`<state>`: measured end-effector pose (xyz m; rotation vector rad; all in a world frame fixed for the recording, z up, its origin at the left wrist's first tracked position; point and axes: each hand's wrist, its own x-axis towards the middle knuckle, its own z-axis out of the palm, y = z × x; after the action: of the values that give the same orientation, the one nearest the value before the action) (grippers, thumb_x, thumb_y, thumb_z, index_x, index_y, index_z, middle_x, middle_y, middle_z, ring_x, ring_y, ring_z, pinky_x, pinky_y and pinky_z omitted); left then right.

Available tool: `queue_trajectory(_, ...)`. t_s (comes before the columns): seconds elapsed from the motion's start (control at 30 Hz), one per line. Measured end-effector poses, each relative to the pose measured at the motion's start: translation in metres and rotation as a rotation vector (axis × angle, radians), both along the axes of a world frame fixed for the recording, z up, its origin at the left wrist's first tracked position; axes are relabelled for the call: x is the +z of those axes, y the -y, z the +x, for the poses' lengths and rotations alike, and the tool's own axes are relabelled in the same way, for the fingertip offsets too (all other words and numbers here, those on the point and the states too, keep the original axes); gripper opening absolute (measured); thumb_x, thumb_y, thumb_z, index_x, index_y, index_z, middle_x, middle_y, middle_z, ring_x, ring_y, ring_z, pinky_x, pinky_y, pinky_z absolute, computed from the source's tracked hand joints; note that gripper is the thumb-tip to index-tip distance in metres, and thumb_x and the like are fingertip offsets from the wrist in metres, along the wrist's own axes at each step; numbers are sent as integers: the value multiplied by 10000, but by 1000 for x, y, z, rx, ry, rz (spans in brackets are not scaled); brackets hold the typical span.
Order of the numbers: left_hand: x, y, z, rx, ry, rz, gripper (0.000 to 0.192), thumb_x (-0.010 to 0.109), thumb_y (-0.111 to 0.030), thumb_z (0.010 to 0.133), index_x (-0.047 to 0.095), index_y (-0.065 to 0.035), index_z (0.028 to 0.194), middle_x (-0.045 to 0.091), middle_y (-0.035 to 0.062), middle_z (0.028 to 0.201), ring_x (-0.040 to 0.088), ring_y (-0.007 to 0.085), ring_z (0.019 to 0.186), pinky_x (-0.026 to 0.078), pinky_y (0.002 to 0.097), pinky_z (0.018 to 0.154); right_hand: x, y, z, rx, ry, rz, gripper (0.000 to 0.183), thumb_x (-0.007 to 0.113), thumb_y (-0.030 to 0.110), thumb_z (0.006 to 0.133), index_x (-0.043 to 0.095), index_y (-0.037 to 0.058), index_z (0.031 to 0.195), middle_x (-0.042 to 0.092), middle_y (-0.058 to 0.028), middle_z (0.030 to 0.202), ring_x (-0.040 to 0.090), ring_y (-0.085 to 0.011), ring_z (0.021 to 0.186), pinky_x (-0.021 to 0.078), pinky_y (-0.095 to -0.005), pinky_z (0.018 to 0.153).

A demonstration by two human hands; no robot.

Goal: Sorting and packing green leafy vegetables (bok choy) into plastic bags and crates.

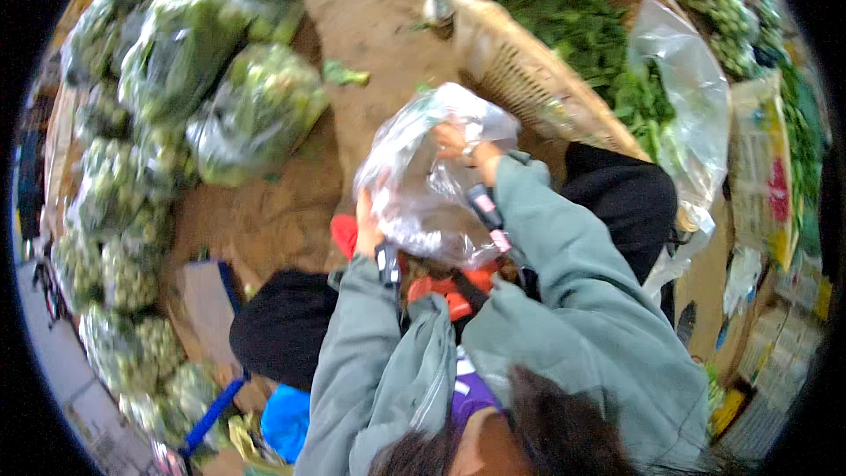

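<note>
A clear plastic bag (423, 205) is spread between my two hands, low in front of my body. My left hand (367, 221) grips it along the left side, with the fingers partly behind the film. At the upper right of the bag, my right hand (453, 143) has hold of the plastic; its fingertips are blurred and partly covered by film. No contents can be made out in the bag. Just beyond my right hand stands a wicker basket (522, 73) with loose leafy greens (575, 26) in it.
Bagged green vegetables (258, 112) are piled along the left. A stray green piece (345, 74) lies on the brown ground covering (377, 20). Another clear plastic sheet (687, 99) drapes over the basket's right side. A blue-edged board (210, 307) is beside my left knee.
</note>
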<state>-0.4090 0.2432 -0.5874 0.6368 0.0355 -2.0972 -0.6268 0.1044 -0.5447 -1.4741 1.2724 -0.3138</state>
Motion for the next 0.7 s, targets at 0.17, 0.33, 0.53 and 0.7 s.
queue_trajectory(0.17,-35,-10,38,-886,1994,-192,503,597,-451,689,596,-1,915,614,173,834,586,228,772,423,367,624,97,75,-27,-48,163,-660,462,448,433,801,543,29,1004,536,-197,988,517,-266,879,402,-344,794)
queue_trajectory(0.33,-49,-17,28,-510,1180,147,598,336,-515,840,540,8,1047,554,136,985,519,234,916,413,368,762,139,64,-2,209,-296,-441,496,517,353,731,483,41,1114,486,-172,1124,471,-303,1025,367,-377,876)
queue_trajectory(0.53,-22,3,-51,-367,562,261,638,269,-558,827,393,-28,1161,502,129,1076,525,286,904,432,423,749,133,19,1,914,-239,-186,548,514,334,724,423,42,1178,474,-165,1154,464,-296,1048,361,-374,892)
queue_trajectory(0.7,48,31,-75,-923,1517,-328,581,540,-523,700,523,6,938,564,166,811,546,280,710,422,393,611,84,1,-69,547,-609,-160,632,547,374,689,369,122,1240,491,-171,1126,485,-293,1015,373,-379,870)
